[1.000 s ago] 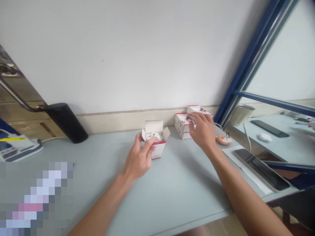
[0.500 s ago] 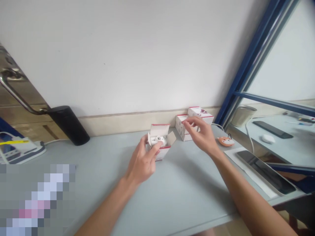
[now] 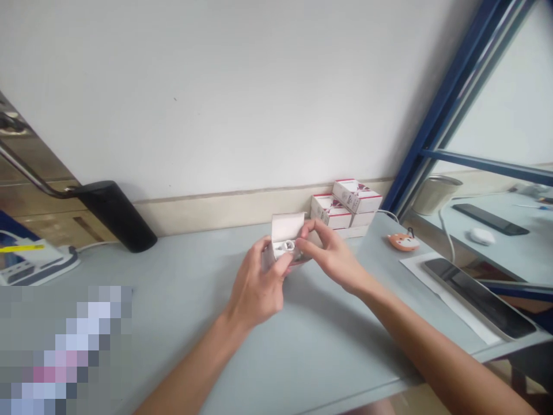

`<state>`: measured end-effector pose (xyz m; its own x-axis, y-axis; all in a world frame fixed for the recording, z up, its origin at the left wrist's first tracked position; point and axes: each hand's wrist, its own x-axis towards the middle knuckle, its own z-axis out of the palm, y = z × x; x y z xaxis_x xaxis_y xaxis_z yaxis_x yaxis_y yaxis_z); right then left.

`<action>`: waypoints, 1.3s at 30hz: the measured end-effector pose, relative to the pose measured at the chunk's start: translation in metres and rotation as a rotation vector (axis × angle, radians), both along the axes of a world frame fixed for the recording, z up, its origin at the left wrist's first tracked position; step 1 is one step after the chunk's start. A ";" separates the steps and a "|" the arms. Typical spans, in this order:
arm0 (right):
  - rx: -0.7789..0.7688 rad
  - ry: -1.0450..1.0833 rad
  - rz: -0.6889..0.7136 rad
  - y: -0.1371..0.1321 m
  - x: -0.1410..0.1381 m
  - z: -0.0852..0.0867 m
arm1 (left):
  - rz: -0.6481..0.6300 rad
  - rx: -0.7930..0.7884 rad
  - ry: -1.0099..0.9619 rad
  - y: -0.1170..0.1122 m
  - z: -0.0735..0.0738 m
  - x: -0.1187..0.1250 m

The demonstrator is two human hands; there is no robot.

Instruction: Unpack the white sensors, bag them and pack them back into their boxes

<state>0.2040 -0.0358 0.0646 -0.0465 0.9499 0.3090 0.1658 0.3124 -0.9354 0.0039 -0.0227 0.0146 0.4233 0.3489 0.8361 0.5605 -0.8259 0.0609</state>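
Note:
A small white cardboard box (image 3: 288, 226) with red edges is held just above the desk, its back flap standing up. Inside lies a white object with a round ring-like part (image 3: 287, 246), too small to name. My left hand (image 3: 259, 288) grips the box from the left, its thumb across the front rim. At the right side of the box my right hand (image 3: 330, 253) is bent, thumb and forefinger on the side flap, which they mostly cover.
Several similar boxes (image 3: 356, 197) are stacked against the wall. Rightward lie an orange animal-face case (image 3: 404, 241) and a phone (image 3: 477, 297) on white paper beside a mirror. A black cylinder (image 3: 116, 216) and a power strip (image 3: 41, 265) are at left.
My right hand has come left and down from in front of the stacked boxes to the open box. The right side flap, sticking out before, is now behind its fingers.

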 end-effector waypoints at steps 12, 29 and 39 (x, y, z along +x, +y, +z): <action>-0.023 0.125 0.060 0.005 -0.006 -0.013 | -0.089 -0.087 -0.230 0.008 -0.010 0.000; 0.134 0.241 0.116 0.006 -0.015 -0.023 | -0.116 -0.128 -0.231 0.007 0.003 -0.006; 0.379 -0.089 -0.056 0.001 -0.008 -0.015 | -0.307 -0.366 -0.513 0.004 -0.014 0.012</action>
<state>0.1955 -0.0351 0.0493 -0.0402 0.7709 0.6356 0.2676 0.6212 -0.7365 0.0162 -0.0183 0.0005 0.1314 0.5741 0.8081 0.1317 -0.8181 0.5598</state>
